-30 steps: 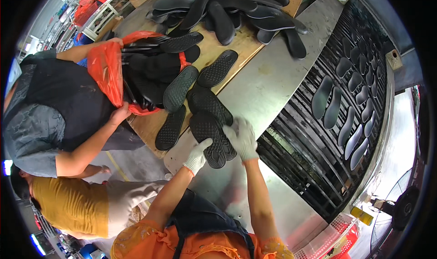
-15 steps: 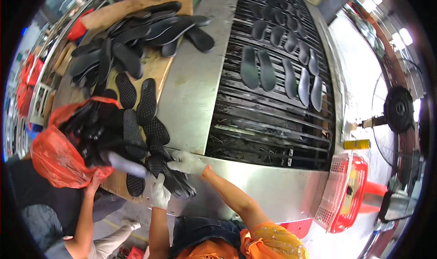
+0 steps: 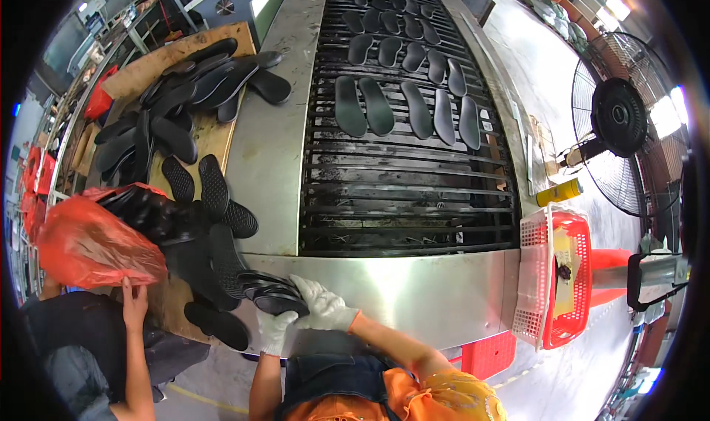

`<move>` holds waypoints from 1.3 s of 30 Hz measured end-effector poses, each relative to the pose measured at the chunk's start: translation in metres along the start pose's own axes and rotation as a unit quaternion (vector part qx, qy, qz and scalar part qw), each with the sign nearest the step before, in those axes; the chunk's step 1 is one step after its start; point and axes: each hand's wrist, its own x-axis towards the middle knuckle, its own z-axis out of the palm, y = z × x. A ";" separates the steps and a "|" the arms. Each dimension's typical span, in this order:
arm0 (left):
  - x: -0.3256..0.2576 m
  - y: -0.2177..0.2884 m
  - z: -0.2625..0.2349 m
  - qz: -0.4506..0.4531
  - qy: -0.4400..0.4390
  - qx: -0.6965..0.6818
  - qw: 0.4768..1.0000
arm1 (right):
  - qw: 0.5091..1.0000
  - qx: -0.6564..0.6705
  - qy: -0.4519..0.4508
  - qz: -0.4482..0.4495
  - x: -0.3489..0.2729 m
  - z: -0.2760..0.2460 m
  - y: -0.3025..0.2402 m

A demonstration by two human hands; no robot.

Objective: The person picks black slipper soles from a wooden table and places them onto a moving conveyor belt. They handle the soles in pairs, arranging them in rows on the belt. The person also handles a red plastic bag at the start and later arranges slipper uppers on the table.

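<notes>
A small stack of black shoe soles [image 3: 270, 291] is held between my gloved hands, over the near edge of the metal frame. Closed round the stack's near side is my left hand [image 3: 275, 332]. My right hand [image 3: 322, 307] grips its right end, fingers on top. Beside them on the wooden board lie several loose soles, some showing a patterned face, such as a patterned sole [image 3: 212, 187]. A co-worker's hand [image 3: 134, 303] holds a red plastic bag [image 3: 96, 243] with black soles at its mouth.
Pairs of soles [image 3: 377, 107] lie in rows on the slatted conveyor [image 3: 407, 199] ahead. A heap of black soles [image 3: 174, 88] covers the far part of the wooden board. To the right stand a red and white basket [image 3: 573, 314], a yellow can [image 3: 560, 192] and a black fan [image 3: 620, 116].
My hands have brought the stack together and turned it more level. The co-worker's bag has emptied more soles onto the board. My view has shifted, so the conveyor sits further left.
</notes>
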 end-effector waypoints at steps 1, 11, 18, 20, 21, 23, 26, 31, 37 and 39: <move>0.005 -0.012 -0.002 0.004 -0.003 0.026 1.000 | 0.999 0.025 -0.013 0.047 -0.002 0.000 0.000; -0.004 -0.034 0.047 -0.079 0.071 0.137 0.985 | 0.961 0.072 0.197 0.178 0.014 -0.169 0.121; 0.000 0.008 0.149 -0.125 0.054 0.074 0.988 | 0.852 0.129 0.449 0.236 0.074 -0.348 0.306; 0.004 -0.019 0.132 -0.117 0.070 0.141 0.981 | 0.800 0.238 0.498 0.237 0.101 -0.377 0.331; 0.006 -0.027 0.126 -0.107 0.073 0.170 0.977 | 0.823 0.273 0.418 0.273 0.108 -0.394 0.330; 0.006 -0.037 0.118 -0.118 0.074 0.188 0.972 | 0.852 0.256 0.380 0.255 0.123 -0.397 0.320; 0.016 -0.032 0.135 -0.119 0.049 0.219 0.967 | 0.875 0.212 0.376 0.220 0.123 -0.404 0.331; 0.025 -0.015 0.165 -0.189 0.080 0.196 0.959 | 0.869 -0.136 0.418 0.229 0.116 -0.439 0.357; 0.049 -0.006 0.187 -0.228 0.061 0.149 0.960 | 0.841 -0.348 0.283 0.302 0.133 -0.476 0.384; 0.057 -0.003 0.191 -0.239 0.067 0.144 0.958 | 0.912 -0.288 0.240 0.165 0.131 -0.467 0.378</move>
